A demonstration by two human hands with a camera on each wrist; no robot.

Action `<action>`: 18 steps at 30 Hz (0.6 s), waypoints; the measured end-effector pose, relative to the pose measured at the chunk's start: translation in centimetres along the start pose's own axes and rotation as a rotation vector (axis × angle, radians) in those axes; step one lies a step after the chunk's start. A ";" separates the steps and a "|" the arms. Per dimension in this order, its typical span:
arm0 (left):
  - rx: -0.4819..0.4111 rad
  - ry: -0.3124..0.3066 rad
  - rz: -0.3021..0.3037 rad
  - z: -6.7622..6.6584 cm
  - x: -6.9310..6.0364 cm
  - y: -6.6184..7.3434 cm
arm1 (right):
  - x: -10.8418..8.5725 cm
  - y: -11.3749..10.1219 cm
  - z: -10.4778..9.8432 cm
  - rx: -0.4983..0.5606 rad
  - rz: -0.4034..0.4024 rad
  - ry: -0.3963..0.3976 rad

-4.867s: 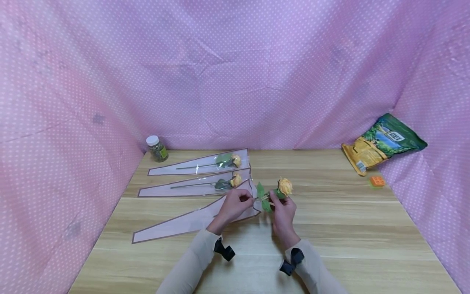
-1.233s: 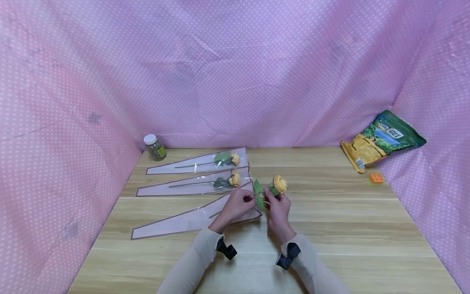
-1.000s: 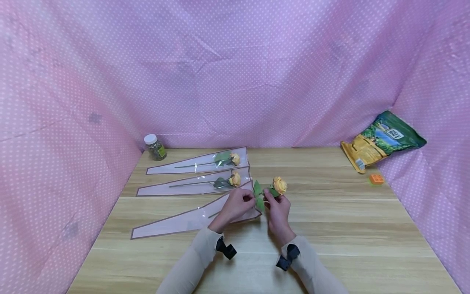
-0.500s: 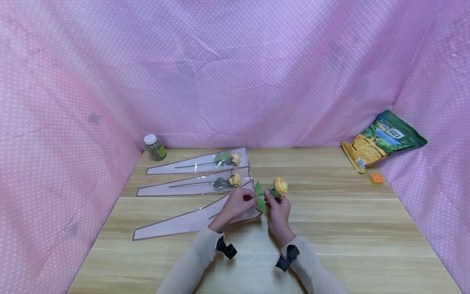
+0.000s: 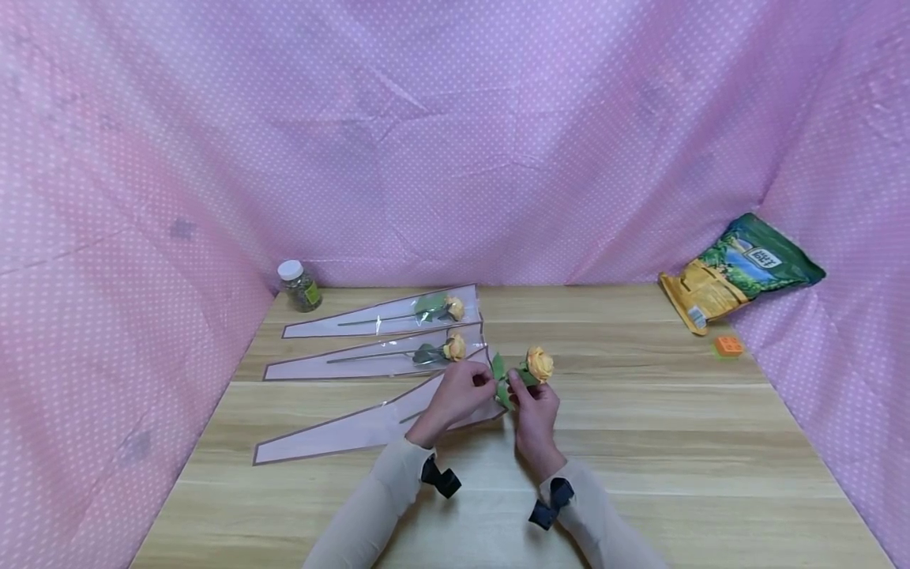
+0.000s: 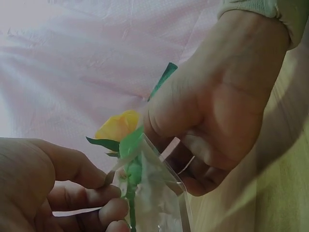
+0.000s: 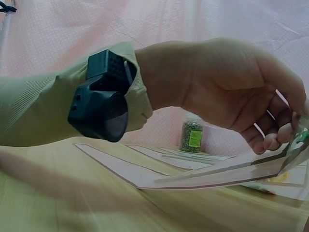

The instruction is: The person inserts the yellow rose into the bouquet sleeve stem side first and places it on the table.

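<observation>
In the head view a yellow rose (image 5: 539, 364) lies partly in the nearest clear flower sleeve (image 5: 320, 440), its stem inside and its bloom outside the wide mouth. My left hand (image 5: 458, 397) pinches the sleeve's mouth edge; the left wrist view shows this hand (image 6: 58, 183) with thumb and finger on the film. My right hand (image 5: 535, 411) grips the rose just below its bloom, near the green leaves (image 5: 499, 369). In the left wrist view the right hand (image 6: 207, 111) is beside the sleeve's rim, and the bloom (image 6: 118, 125) shows between both hands.
Behind lie two brown-edged sleeves, a middle one (image 5: 298, 370) and a far one (image 5: 320, 327), each with a yellow rose inside. A white-capped jar (image 5: 302, 286) stands back left. A green and yellow bag (image 5: 746, 269) and an orange block (image 5: 728, 346) are at the right.
Since the earliest frame, the rose and my right hand have shifted slightly left, and some stem now shows inside the nearest sleeve. My left hand has stayed nearly in place.
</observation>
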State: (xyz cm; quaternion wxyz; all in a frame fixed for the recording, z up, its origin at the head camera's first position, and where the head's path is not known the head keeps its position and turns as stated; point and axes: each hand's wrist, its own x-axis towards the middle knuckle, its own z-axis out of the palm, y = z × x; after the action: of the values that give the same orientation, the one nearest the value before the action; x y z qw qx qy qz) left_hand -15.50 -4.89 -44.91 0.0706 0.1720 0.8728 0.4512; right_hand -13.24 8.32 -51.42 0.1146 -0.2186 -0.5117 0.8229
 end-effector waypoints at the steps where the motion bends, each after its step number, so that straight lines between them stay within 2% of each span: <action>1: 0.014 0.003 -0.003 0.0 0.1 0.0 | 0.0 0.1 0.0 -0.001 0.005 0.005; 8: 0.095 0.022 -0.005 0.2 0.4 0.2 | -0.2 0.9 0.2 0.027 0.052 0.027; 18: 0.122 0.029 0.010 0.3 0.5 0.1 | -0.6 0.9 0.3 0.004 0.051 -0.010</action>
State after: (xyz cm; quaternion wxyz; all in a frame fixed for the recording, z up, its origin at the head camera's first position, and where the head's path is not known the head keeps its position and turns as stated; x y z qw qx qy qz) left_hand -15.83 -4.47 -44.96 0.0448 0.1739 0.8987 0.4000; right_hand -12.88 7.40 -52.00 0.0915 -0.2272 -0.5049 0.8277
